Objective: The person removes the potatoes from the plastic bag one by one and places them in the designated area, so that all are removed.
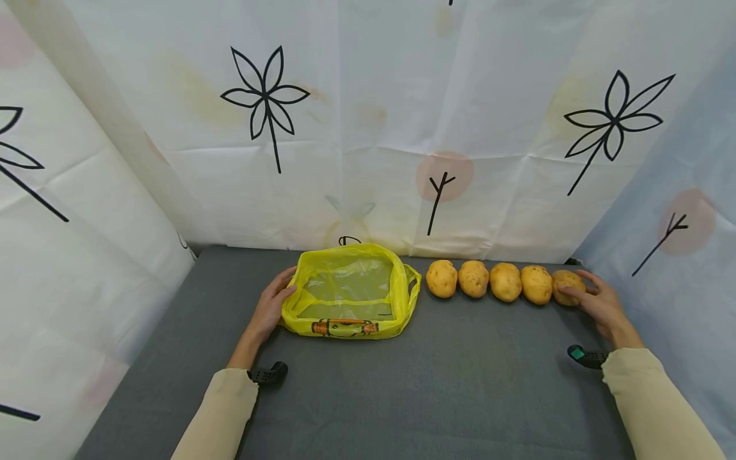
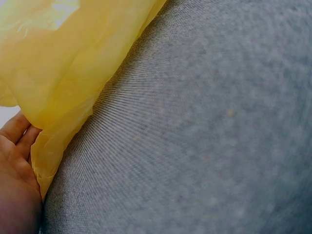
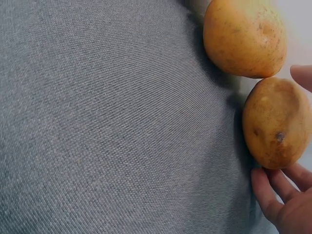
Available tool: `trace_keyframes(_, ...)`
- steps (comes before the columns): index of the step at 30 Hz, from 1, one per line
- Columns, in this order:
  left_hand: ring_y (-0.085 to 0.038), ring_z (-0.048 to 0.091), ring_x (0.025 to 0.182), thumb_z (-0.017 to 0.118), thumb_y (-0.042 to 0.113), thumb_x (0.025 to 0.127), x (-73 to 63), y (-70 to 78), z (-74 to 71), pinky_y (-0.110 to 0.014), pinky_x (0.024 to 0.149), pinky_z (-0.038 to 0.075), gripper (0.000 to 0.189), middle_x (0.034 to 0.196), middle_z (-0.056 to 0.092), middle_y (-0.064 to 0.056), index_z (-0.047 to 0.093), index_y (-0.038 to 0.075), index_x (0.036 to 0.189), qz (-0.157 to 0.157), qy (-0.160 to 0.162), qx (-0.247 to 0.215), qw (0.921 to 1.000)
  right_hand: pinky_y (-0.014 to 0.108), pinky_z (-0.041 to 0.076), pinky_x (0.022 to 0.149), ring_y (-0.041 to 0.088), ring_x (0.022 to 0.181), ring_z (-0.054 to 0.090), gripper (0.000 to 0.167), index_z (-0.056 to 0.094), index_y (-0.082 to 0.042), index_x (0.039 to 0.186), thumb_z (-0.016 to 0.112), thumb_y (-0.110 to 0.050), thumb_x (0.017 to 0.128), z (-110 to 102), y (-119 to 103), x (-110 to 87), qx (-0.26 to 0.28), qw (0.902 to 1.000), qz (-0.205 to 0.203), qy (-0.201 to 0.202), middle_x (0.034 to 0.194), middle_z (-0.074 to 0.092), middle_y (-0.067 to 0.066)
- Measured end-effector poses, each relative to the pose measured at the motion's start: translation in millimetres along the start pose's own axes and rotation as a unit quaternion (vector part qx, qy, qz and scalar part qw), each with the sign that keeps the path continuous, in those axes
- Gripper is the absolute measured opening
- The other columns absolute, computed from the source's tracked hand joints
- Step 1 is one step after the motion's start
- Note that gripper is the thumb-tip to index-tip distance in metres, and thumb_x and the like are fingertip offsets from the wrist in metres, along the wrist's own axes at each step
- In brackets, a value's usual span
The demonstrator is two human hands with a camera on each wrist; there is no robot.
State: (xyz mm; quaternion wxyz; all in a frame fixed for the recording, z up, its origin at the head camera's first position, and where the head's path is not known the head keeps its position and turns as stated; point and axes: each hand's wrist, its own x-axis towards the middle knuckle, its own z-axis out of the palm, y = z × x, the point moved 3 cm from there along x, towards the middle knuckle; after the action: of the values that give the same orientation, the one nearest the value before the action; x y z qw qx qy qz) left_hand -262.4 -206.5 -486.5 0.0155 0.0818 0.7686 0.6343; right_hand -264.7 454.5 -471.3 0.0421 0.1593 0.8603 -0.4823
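Note:
A yellow plastic bag (image 1: 345, 329) lies with its wide mouth facing up. My left hand (image 1: 275, 299) holds its left side, thumb at the rim. In the left wrist view, the fingers of this hand (image 2: 17, 168) pass behind the yellow film, which hides their tips. At the right end of a row of potatoes, my right hand (image 1: 600, 303) grips the last potato (image 1: 566, 287). In the right wrist view, fingers (image 3: 265, 192) lie along one end of that potato (image 3: 275, 124), with the thumb near its other end.
Several more potatoes (image 1: 506, 282) stand in line between the bag and my right hand, near the back of the grey table (image 1: 425, 396). White patterned cloth (image 1: 368, 115) hangs behind the table and along both sides.

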Motion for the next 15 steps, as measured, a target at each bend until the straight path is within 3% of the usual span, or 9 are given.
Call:
trace_keyframes(5, -0.044, 0.041, 0.137, 0.043, 0.01, 0.11, 1.6, 0.9, 1.7, -0.054, 0.109, 0.032, 0.048, 0.151, 0.041, -0.031, 0.035, -0.001, 0.156, 0.007, 0.0, 0.017, 0.9998, 0.073, 0.027, 0.104, 0.064, 0.138, 0.019, 0.096, 0.003, 0.0, 0.162, 0.057, -0.05, 0.1, -2.3, -4.1, -3.2, -0.021, 0.9996, -0.011, 0.016, 0.155, 0.008, 0.046)
trace_keyframes(9, -0.045, 0.042, 0.136, 0.044, 0.009, 0.11, 3.5, -2.4, 1.3, -0.032, 0.104, 0.038, 0.048, 0.15, 0.042, -0.032, 0.036, -0.004, 0.155, 0.024, 0.004, 0.029, 0.9993, 0.074, 0.027, 0.102, 0.064, 0.138, 0.019, 0.095, 0.006, 0.001, 0.162, 0.058, -0.049, 0.1, -1.6, -10.8, -7.5, -0.042, 0.9979, -0.03, 0.039, 0.155, 0.009, 0.045)
trace_keyframes(12, -0.045, 0.044, 0.134, 0.044, 0.01, 0.11, 7.1, -13.1, -0.1, -0.017, 0.096, 0.037, 0.047, 0.148, 0.044, -0.031, 0.037, -0.003, 0.154, 0.041, 0.008, 0.038, 0.9984, 0.074, 0.029, 0.101, 0.064, 0.138, 0.02, 0.093, 0.008, 0.001, 0.161, 0.059, -0.047, 0.1, 1.0, -17.2, -11.8, -0.052, 0.9964, -0.043, 0.052, 0.156, 0.009, 0.045)
trace_keyframes(15, -0.043, 0.047, 0.131, 0.043, 0.014, 0.111, 10.1, -25.7, -2.1, -0.021, 0.097, 0.039, 0.046, 0.147, 0.048, -0.028, 0.039, 0.001, 0.155, 0.055, 0.015, 0.071, 0.9958, 0.073, 0.031, 0.1, 0.064, 0.137, 0.022, 0.091, 0.01, 0.002, 0.161, 0.058, -0.045, 0.101, 4.2, -25.1, -17.2, -0.069, 0.9942, -0.054, 0.063, 0.155, 0.012, 0.044)
